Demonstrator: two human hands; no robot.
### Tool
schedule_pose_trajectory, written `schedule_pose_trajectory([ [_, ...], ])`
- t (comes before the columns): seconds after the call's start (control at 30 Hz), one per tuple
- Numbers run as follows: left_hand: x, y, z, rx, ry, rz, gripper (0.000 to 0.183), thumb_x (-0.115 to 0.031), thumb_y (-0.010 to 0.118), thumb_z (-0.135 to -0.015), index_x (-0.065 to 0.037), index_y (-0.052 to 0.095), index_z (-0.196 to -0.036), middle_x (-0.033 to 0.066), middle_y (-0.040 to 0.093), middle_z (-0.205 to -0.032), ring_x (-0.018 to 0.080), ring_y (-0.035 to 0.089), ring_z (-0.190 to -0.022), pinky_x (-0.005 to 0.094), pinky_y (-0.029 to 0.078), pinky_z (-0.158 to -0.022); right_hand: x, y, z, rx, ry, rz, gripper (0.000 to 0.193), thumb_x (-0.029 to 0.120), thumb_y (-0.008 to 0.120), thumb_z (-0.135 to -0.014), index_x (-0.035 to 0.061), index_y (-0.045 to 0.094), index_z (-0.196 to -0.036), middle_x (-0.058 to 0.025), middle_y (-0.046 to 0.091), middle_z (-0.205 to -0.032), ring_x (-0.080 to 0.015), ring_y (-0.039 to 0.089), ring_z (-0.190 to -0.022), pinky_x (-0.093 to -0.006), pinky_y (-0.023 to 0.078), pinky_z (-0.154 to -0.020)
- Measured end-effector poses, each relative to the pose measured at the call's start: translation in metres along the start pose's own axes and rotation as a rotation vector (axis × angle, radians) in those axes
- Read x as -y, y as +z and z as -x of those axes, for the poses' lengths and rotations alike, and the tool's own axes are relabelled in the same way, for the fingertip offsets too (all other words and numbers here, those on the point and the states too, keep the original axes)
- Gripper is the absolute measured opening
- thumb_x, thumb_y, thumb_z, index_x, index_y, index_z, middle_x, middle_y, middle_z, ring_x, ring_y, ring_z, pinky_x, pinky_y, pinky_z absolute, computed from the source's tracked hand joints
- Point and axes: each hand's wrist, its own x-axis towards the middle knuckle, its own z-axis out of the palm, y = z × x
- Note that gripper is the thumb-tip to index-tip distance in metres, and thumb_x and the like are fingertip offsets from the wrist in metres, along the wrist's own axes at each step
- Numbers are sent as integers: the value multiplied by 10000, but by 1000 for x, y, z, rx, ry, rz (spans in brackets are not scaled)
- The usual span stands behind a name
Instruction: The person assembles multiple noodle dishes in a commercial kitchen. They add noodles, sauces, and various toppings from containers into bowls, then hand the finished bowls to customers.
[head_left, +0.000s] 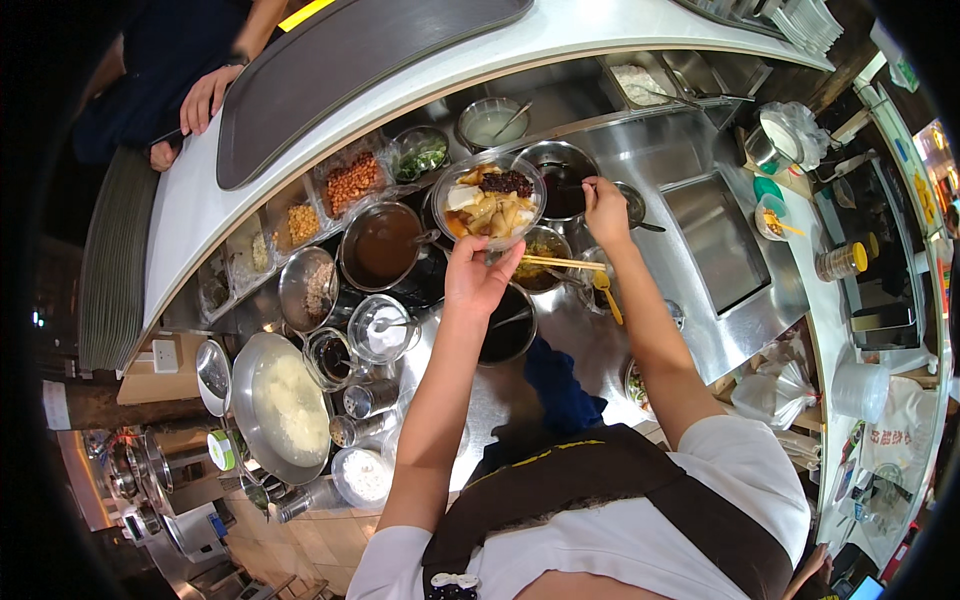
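My left hand [478, 280] grips a clear round bowl [539, 212] from its near side, thumb at the rim. In the bowl lie white soft chunks [465, 195], pale yellow-brown pieces [492, 215] and a dark red-brown topping [507, 183]. Right of it, my right hand [606, 212] pinches at the edge of a steel pot [590, 160] of dark liquid; what its fingers hold is too hidden to make out. Yellow chopsticks [565, 262] lie over a pot of chopped food [541, 282] near my left hand. A yellow spoon [607, 298] rests beside them.
A pot of brown sauce [382, 250], trays of orange-red bits [352, 182] and a large basin of pale food [290, 405] stand to the left. A blue cloth [562, 385] lies in front. Across the counter, another person's hand [208, 98] rests by a dark tray [350, 75].
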Motion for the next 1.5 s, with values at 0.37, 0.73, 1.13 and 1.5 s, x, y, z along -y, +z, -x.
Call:
schedule_pose_trajectory([
  [0.37,0,-11,-6,-26,25,-94,448,-28,520,-706,23,339,-1113,132,353,-1103,415,395,-1051,482,417,-902,17,-45,-13,21,-241,115,81,64,508,-807,6,493,-861,-148,551,-819,-328,547,-736,-381,451,-630],
  [0.73,0,-7,-7,-17,28,-93,422,-20,509,-712,14,354,-1102,122,357,-1097,402,400,-1042,485,420,-897,-28,-18,0,-59,326,-149,155,142,501,-844,-10,528,-832,-123,582,-624,-240,576,-543,-323,449,-524],
  [1.13,9,-4,-21,-10,19,-79,410,-4,493,-726,-3,365,-1115,96,401,-1108,356,408,-1056,475,393,-922,23,-90,-40,-89,271,-414,181,172,486,-871,-3,532,-889,-59,582,-667,-79,513,-537,-217,417,-497],
  [1.5,12,13,-18,-9,-13,-41,304,11,489,-717,-5,437,-1016,92,464,-1046,346,430,-1040,472,399,-919,108,-111,-28,160,-219,-370,80,13,481,-845,-7,521,-912,-47,557,-800,-85,530,-678,-192,435,-631],
])
